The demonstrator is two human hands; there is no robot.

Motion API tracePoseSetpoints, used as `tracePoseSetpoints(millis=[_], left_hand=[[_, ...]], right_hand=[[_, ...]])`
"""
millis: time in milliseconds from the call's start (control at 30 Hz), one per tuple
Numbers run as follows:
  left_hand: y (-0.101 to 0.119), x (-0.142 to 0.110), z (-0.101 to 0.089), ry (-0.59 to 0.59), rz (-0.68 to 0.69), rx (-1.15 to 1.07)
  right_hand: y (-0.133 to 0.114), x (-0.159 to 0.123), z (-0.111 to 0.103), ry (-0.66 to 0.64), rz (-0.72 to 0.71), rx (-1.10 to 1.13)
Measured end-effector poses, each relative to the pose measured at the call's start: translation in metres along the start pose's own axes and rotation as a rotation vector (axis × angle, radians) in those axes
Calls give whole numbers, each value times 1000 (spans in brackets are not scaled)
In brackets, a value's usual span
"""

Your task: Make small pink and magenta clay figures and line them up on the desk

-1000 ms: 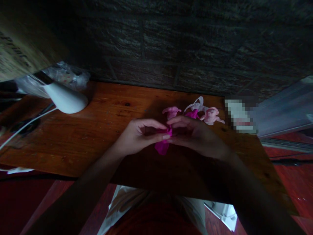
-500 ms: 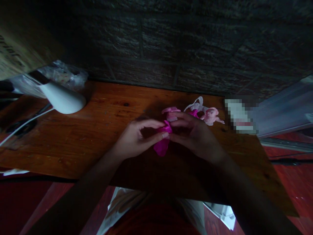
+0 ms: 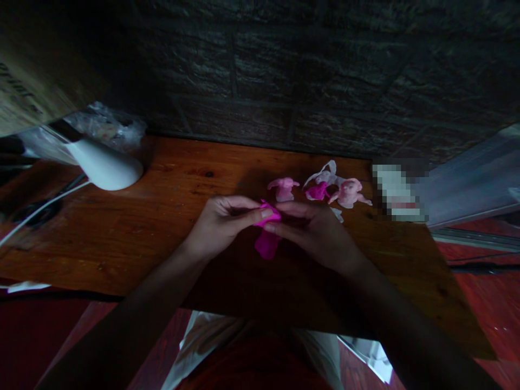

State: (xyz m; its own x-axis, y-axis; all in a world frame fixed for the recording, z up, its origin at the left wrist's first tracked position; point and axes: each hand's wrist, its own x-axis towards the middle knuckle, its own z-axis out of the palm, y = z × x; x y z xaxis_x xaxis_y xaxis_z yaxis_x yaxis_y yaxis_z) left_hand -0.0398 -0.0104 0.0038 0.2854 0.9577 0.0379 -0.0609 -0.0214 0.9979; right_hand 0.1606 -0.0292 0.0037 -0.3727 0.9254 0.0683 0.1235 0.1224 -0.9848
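Over the table's front half, my left hand (image 3: 221, 221) is closed in a pinch, thumb and fingertips on the upper end of a soft-looking bright magenta piece (image 3: 267, 246). My right hand (image 3: 320, 230) pinches the same piece from the other side, so its top is partly covered by fingers. The lower end shows below them as a rounded flap; its exact kind cannot be made out. Just beyond my hands is a small pink doll-like figure (image 3: 283, 188). To its right are another pink figure (image 3: 349, 192), a second magenta piece (image 3: 317, 191) and a whitish strappy piece (image 3: 328, 176).
A white tapered object (image 3: 106, 162) with a cable lies at left on the wooden table (image 3: 179, 179), near crumpled clear plastic (image 3: 108, 127) and a cardboard box (image 3: 36, 70). A blurred-out pale item (image 3: 398, 192) is at right. A dark brick wall (image 3: 260, 81) stands behind.
My right fingers have drawn back toward me, uncovering the near pink figure and more of the second magenta piece. The held magenta piece has turned and its top is bunched differently between my fingertips.
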Motion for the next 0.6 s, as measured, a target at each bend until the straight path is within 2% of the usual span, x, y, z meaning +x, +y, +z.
tracePoseSetpoints(millis=[33, 100, 200, 300, 400, 500, 600], left_hand=[[-1, 0, 0, 19, -14, -11], [-2, 0, -1, 16, -63, -33], [-3, 0, -2, -59, -128, -60], [-3, 1, -2, -46, -88, -20], [-1, 1, 0, 33, 8, 14], [0, 1, 4, 45, 46, 27], [-2, 0, 7, 24, 49, 8]], right_hand=[[0, 0, 1, 3, -11, 24], [0, 0, 2, 87, -58, 19], [4, -1, 5, 222, -115, -57], [6, -1, 8, 261, -112, -55], [3, -1, 9, 159, -16, 93], [0, 0, 10, 2, 142, 310], [-1, 1, 12, 10, 170, 449]])
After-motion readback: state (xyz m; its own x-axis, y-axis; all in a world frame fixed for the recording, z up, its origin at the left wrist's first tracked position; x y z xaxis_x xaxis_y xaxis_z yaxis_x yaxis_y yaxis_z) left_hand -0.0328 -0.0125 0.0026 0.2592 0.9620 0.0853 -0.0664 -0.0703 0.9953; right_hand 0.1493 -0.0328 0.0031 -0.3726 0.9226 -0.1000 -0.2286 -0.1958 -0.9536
